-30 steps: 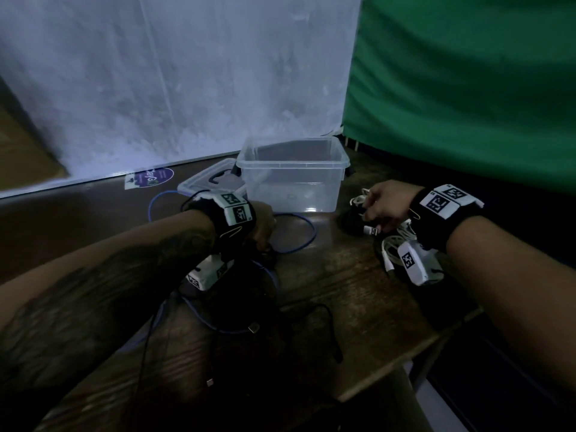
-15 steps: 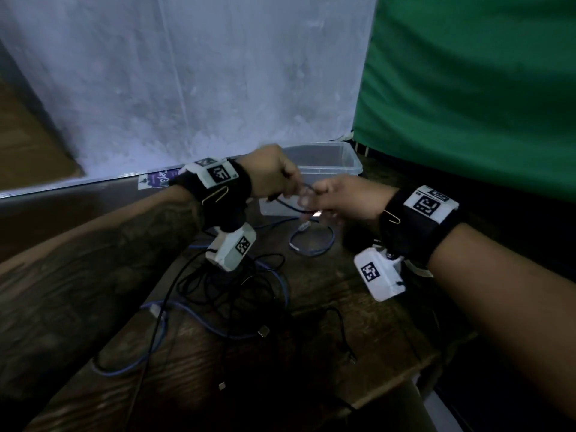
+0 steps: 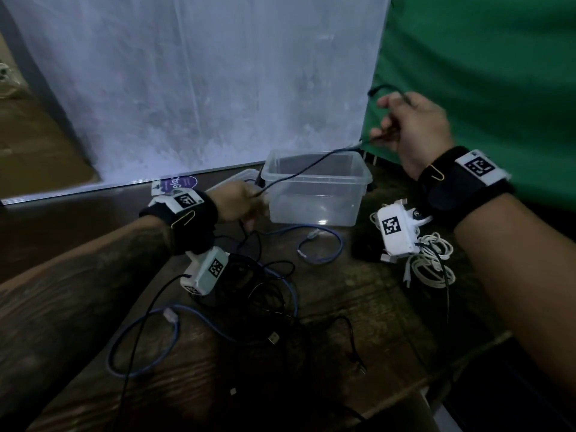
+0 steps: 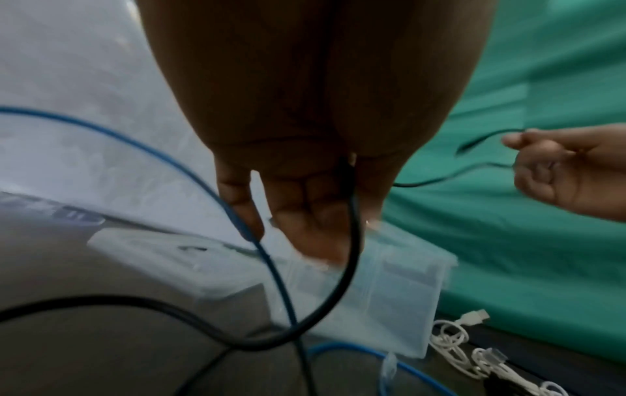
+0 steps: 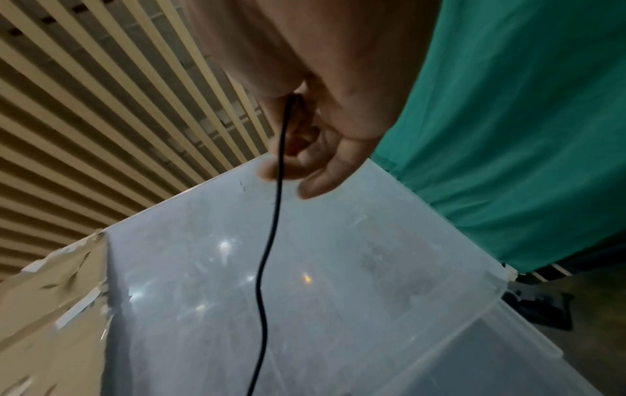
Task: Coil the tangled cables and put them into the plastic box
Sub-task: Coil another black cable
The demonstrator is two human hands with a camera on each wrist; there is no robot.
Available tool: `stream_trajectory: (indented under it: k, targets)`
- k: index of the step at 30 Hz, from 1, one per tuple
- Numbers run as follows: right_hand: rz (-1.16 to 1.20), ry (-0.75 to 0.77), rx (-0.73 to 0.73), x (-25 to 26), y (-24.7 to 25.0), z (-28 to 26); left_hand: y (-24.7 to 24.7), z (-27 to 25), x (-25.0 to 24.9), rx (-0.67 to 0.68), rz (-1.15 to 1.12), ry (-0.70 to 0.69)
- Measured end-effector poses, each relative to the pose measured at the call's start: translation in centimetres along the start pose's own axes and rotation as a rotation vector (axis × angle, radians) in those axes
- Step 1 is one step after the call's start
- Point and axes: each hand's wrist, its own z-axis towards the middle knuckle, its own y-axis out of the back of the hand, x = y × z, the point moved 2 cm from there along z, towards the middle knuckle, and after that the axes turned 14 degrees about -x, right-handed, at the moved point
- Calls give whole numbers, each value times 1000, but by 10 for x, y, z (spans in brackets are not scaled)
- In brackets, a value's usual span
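— Two hands on one thin black cable (image 3: 299, 171)?
— Yes. Right hand (image 3: 413, 130) pinches its end above the clear plastic box (image 3: 314, 194); left hand (image 3: 238, 202) grips it beside the box.
— Around?
— Blue cable (image 3: 321, 247), white cables (image 3: 431, 263) near the wooden desk's (image 3: 358, 294) right edge.

**Dim room, light from the far backdrop**

The head view is underexposed — the wooden table (image 3: 358, 300) falls to near black at its near edge, and the dark cables there sink into shadow. The brightest area is the white backdrop (image 3: 202, 82), pale and bluish. Small glints sit on the plastic box (image 3: 314, 210). Straight lines bow toward the frame edges. The left wrist view is soft throughout, with the left hand (image 4: 315, 134) close and out of focus — smeared cables below it. The right wrist view is sharper, with specular spots on the box wall.
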Motion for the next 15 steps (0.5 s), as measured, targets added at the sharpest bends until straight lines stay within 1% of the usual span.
stream_trajectory:
  k: [1,3,4,6,8,9,10,12,14,15]
  targets:
    - [-57,36,51,-4,-4,-3,4,2,-5,-20,2,-25]
    - [-273,178,198,-9,-17,-19,11,4,-22,-32,107,-98]
    - [-381,251,286,-10,-26,-30,13,5,-31,-22,161,-127]
    - [-570,380,477,-16,-41,-50,17,6,-50,5,200,-224]
    - [-702,456,637,-24,-52,-62,23,6,-65,-10,188,-283]
    - [-738,460,663,-26,-55,-64,25,6,-68,-24,156,-284]
    - [-760,464,647,-26,-55,-62,27,6,-67,-27,101,-251]
    - [-759,507,522,-21,-52,-49,29,3,-59,-8,-76,-150]
    - [-660,504,318,-11,-42,-30,30,2,-44,-24,-243,-95]
    - [-597,478,190,-6,-35,-19,31,1,-35,-28,-275,-78]
